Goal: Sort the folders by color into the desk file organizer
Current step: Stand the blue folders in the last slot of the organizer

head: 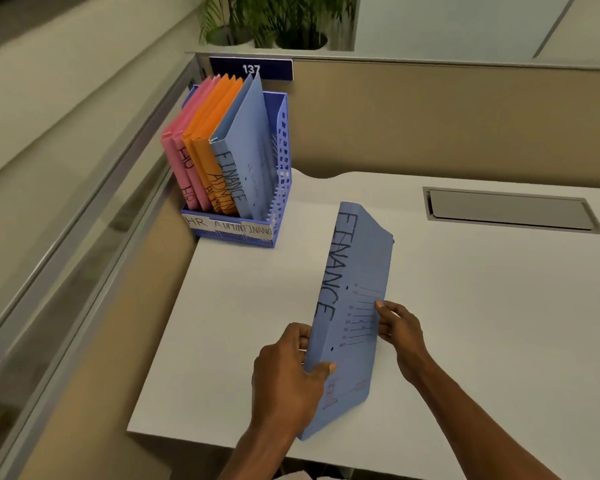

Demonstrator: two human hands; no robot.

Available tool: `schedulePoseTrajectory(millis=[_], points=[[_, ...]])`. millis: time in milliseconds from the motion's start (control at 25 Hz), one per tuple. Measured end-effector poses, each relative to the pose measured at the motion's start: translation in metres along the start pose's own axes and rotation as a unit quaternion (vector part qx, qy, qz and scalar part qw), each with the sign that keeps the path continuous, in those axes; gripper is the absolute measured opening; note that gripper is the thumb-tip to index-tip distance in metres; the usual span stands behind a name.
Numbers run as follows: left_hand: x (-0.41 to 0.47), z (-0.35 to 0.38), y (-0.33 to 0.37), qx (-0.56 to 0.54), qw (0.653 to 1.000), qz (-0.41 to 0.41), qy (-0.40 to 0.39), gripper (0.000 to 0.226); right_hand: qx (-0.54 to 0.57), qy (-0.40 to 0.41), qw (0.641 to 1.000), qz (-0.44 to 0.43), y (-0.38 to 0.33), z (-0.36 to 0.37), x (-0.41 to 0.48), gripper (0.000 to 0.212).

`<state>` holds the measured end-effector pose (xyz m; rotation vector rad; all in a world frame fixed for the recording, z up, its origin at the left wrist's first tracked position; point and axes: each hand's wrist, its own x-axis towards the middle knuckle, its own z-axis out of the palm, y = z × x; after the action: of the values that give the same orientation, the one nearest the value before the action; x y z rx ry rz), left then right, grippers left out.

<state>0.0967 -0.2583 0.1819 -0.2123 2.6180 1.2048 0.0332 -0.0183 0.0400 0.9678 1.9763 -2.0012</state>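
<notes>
A blue folder (pixel 355 271) marked FINANCE is held on edge above the white desk (pixel 465 306), spine up. My left hand (pixel 288 372) grips its near end, thumb on the right face. My right hand (pixel 397 327) pinches its right face. At the desk's far left corner stands a blue file organizer (pixel 282 161) labelled HR, ADMIN, FINANCE. It holds pink folders (pixel 181 161) on the left, orange folders (pixel 207 157) in the middle and one blue FINANCE folder (pixel 246 147) on the right.
A grey cable hatch (pixel 510 209) is set into the desk at the back right. Beige partition walls (pixel 430 119) enclose the desk, with a blue sign 137 (pixel 250 68) above the organizer. Plants (pixel 274 22) stand behind the partition.
</notes>
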Motion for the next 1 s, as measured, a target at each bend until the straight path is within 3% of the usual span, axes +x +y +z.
schedulePoseTrajectory(millis=[360, 520, 680, 800, 1000], points=[[0.03, -0.074, -0.045, 0.045, 0.997, 0.043, 0.047, 0.05, 0.017, -0.013, 1.0, -0.014, -0.048, 0.082, -0.001, 0.059], [0.045, -0.104, -0.065, 0.074, 0.994, 0.064, 0.055, 0.053, -0.009, -0.004, 0.997, -0.072, -0.087, 0.119, -0.008, 0.074], [0.06, -0.131, -0.081, 0.078, 0.991, 0.079, 0.07, 0.056, -0.032, -0.009, 0.987, -0.156, -0.135, 0.159, -0.017, 0.069], [0.07, -0.146, -0.089, 0.078, 0.988, 0.101, 0.085, 0.053, -0.014, -0.015, 0.987, -0.162, -0.167, 0.183, -0.018, 0.063], [0.082, -0.153, -0.091, 0.071, 0.982, 0.135, 0.11, 0.052, -0.027, -0.021, 0.987, -0.155, -0.203, 0.204, -0.02, 0.11]])
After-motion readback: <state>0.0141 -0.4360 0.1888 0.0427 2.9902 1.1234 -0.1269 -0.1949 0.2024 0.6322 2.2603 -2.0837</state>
